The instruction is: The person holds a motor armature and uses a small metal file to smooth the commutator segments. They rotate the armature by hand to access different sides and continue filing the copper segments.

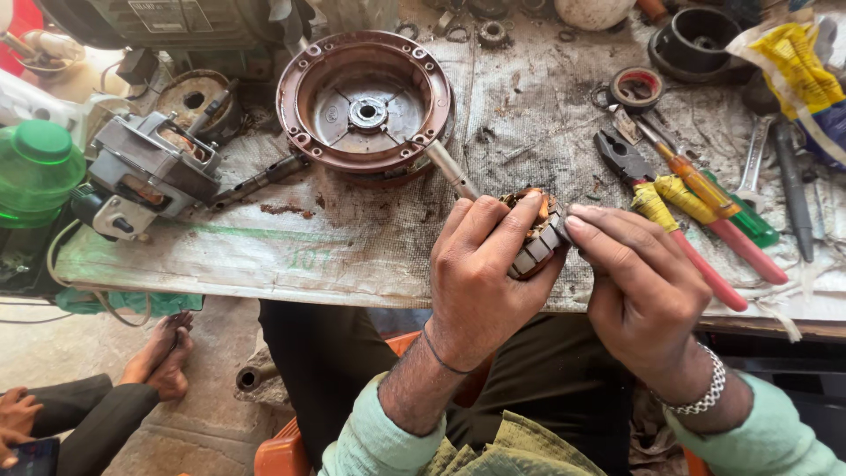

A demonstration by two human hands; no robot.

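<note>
Left hand: your left hand (480, 282) wraps the motor rotor (533, 236) at the counter's (264, 256) near edge, its steel shaft (451, 169) pointing away.
Right hand: your right hand (639, 282) pinches the rotor's right side with its fingertips.
Behind: a brown round housing (366, 101).
Right: red-handled pliers (674, 220), a screwdriver (696, 181).

A workbench covered by a dirty, stained woven sack cloth (291, 256) fills the upper view under even daylight. Below its edge lies a dusty grey concrete floor (211, 353), and an orange plastic seat (284, 454) shows.
</note>
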